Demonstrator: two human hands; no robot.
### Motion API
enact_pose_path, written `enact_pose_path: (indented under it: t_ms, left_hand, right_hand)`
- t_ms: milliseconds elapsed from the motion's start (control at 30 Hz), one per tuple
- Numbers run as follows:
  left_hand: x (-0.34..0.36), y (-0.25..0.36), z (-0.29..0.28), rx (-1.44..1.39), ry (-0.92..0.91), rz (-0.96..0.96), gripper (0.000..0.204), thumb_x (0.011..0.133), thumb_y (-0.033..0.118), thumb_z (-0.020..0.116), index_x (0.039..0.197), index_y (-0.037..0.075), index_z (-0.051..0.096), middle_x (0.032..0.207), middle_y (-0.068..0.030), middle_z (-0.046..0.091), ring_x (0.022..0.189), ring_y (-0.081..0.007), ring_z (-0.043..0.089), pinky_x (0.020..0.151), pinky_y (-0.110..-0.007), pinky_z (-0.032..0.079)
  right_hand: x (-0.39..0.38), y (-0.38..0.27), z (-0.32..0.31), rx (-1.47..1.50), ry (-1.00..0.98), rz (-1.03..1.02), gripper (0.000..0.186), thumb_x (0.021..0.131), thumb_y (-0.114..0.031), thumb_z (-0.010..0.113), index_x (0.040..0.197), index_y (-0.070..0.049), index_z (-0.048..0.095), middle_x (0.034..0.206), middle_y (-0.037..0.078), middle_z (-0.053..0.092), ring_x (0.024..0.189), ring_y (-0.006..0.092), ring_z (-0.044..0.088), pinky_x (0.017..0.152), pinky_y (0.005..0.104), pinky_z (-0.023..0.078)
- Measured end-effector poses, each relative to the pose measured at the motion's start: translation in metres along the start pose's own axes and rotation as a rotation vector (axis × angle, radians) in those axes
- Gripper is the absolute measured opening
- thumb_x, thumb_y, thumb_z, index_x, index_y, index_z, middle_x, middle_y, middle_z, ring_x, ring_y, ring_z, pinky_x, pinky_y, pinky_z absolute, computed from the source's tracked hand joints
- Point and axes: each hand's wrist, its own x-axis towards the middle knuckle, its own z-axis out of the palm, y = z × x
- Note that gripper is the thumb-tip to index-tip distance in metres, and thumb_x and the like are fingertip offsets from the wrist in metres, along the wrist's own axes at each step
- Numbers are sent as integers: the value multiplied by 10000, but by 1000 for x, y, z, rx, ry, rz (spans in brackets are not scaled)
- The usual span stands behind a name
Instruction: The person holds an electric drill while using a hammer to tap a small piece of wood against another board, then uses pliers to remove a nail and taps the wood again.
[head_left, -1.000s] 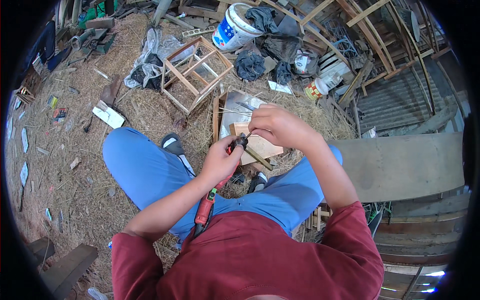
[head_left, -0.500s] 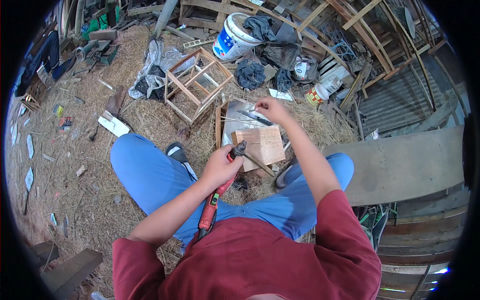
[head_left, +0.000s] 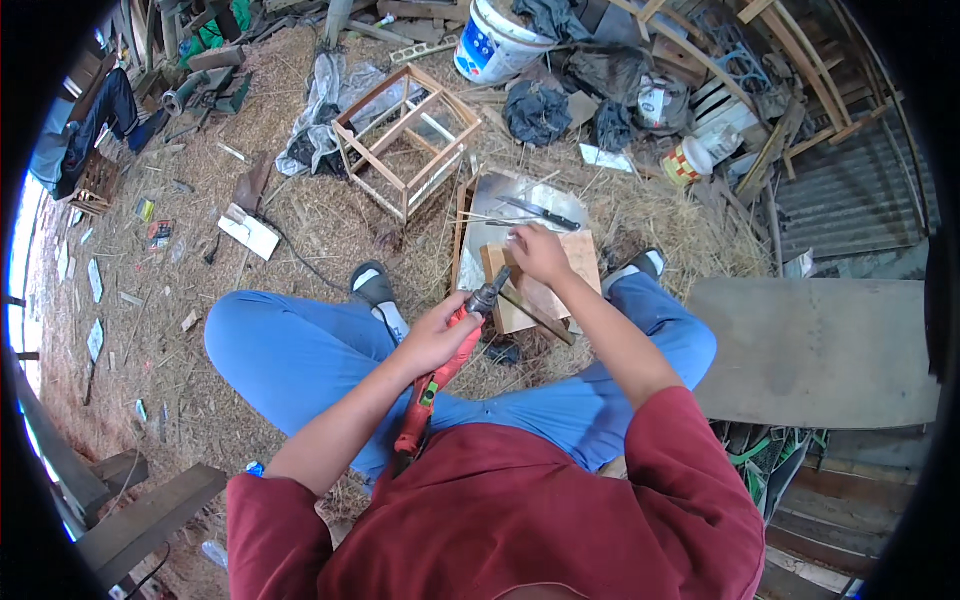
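Note:
My left hand [head_left: 437,338] is wrapped round a slim red power tool [head_left: 418,410] with a dark metal head [head_left: 486,297], which points up and away from me. A narrow tip projects from that head. My right hand [head_left: 541,255] is close beyond the tip, thumb and fingers pinched together; whatever they hold is too small to make out. Below this hand lies a pale wooden block [head_left: 582,262], partly covered by it. Behind the block, a knife [head_left: 545,213] with a dark handle rests on a shiny metal sheet [head_left: 500,190], near some thin sticks [head_left: 482,218].
A wooden frame [head_left: 405,187] stands ahead on straw-strewn ground. Farther back are a white and blue bucket [head_left: 490,45], black plastic bags [head_left: 540,112] and a smaller tub [head_left: 685,162]. A flat board [head_left: 815,350] lies to my right. Lumber [head_left: 150,515] juts in at lower left.
My right hand has come away from the knife, back toward the tool's head and over the block. The left hand still grips the tool. The view has shifted slightly.

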Motion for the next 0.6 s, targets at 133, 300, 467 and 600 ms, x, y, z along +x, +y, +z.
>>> enact_pose_path:
  t_ms: [133,300,467,600]
  left_hand:
    - [2,5,5,-35,14,33,459,1010,361,678,1301,10,622,1096,-180,725,1005,-260,697,924,-373,531]
    - [5,14,13,137,-41,-47,426,975,384,717,1118,-15,671,892,-160,722,844,-242,699,785,-387,546]
    - [13,15,16,295,-161,-178,472,975,450,684,1031,-18,695,846,-174,717,818,-271,701,767,-417,537]
    - [11,22,15,294,-37,-197,510,986,482,646,1005,-25,698,876,-213,723,818,-310,702,780,-435,536]
  right_hand:
    - [-78,-26,-29,-64,-336,53,413,880,-414,785,1035,-55,649,1069,179,680,1040,395,665,872,494,544]
    - [-106,-16,-16,-52,-385,66,533,792,-294,891,1133,-45,564,1090,201,632,1064,421,652,900,511,544]
    - [-121,-4,-15,32,-381,80,392,878,-228,795,1134,-48,561,1088,229,616,1029,455,648,897,516,544]
    - [-107,-29,-48,6,-287,210,251,976,-220,657,1116,-28,574,1078,235,627,975,462,655,874,542,533]
